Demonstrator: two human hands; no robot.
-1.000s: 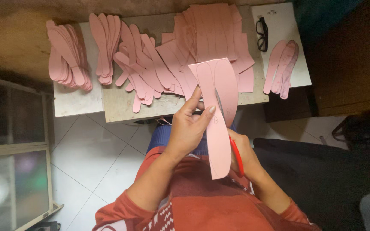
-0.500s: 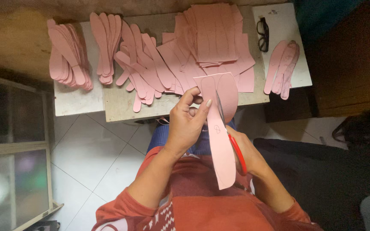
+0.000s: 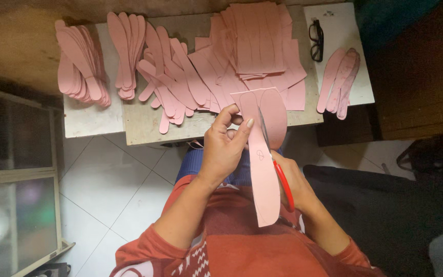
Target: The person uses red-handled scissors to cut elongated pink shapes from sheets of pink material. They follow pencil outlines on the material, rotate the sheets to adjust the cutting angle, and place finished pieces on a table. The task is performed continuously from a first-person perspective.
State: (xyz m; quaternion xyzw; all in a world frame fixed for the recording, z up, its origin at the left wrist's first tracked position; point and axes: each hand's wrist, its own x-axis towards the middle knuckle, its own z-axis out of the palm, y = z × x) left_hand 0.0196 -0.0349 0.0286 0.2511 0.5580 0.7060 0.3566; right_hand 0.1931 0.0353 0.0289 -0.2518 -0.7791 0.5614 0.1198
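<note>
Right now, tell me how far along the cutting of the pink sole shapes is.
Done: piles of cut pink soles lie on the table, more by the glasses. In hand: the left hand holds a pink sheet while the right hand works red-handled scissors along it. Left: a stack of uncut sheets.

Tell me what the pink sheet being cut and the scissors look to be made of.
Pink sheet: thin, matte card or fibreboard, it seems; it holds flat and stiff past the left hand, with no drape or sheen. Scissors, in the right hand: glossy red handles, likely plastic; grey blade, probably metal, largely hidden.
</note>
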